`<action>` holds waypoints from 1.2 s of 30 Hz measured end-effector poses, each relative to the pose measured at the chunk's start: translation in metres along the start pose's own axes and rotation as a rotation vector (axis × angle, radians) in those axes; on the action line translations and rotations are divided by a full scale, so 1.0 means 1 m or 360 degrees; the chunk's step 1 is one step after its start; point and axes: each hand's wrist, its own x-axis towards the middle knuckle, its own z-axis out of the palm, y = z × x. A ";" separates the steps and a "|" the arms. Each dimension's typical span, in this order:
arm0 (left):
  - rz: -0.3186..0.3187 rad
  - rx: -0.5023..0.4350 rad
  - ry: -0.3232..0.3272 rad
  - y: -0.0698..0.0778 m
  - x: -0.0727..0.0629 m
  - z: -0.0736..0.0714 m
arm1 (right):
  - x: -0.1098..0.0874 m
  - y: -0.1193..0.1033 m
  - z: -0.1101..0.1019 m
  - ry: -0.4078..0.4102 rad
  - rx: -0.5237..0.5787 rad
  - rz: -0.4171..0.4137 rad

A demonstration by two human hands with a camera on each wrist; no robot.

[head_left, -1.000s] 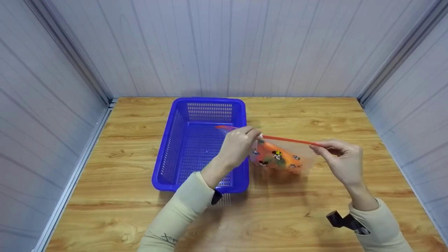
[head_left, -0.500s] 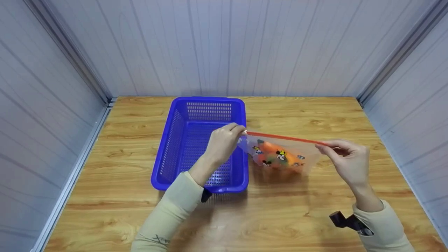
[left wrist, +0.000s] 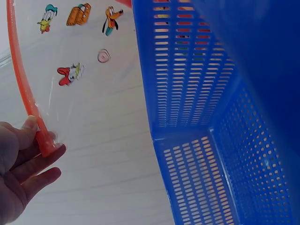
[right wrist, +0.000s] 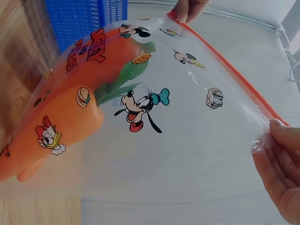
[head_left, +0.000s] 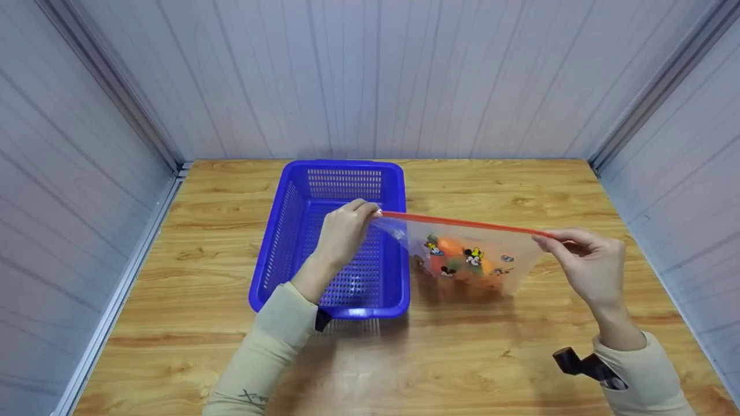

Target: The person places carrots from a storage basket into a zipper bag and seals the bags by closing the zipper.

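Note:
A clear zip bag (head_left: 520, 260) printed with cartoon figures hangs stretched between both hands, its orange zip strip running along the top. My left hand (head_left: 344, 231) pinches the strip's left end above the basket; the left wrist view shows thumb and fingers (left wrist: 30, 164) on that end. At the other end, my right hand (head_left: 592, 266) pinches the top corner between thumb and fingers. Inside the bag lie orange carrots (right wrist: 70, 122) with green tops, seen through the plastic in the right wrist view. The bag's lower part hangs near the table, right of the basket.
A blue perforated plastic basket (head_left: 260, 254) stands on the wood-grain table (head_left: 191, 260), left of the bag and under the left hand. Pale panelled walls (head_left: 370, 75) enclose the table at the back and both sides.
My left hand has slid leftward along the zip strip to its end, over the basket. My right hand has moved slightly right, so the bag is now spread wider.

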 end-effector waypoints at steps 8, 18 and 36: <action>-0.0004 -0.0005 0.0013 -0.002 0.002 -0.006 | 0.003 -0.004 -0.007 0.0027 -0.0025 -0.0013; -0.0034 -0.0032 -0.0026 0.003 0.005 -0.011 | 0.003 0.024 -0.013 0.0074 0.0027 0.0069; -0.0145 -0.0089 0.0018 0.008 0.023 -0.005 | 0.022 0.063 -0.015 0.0286 0.0774 0.0391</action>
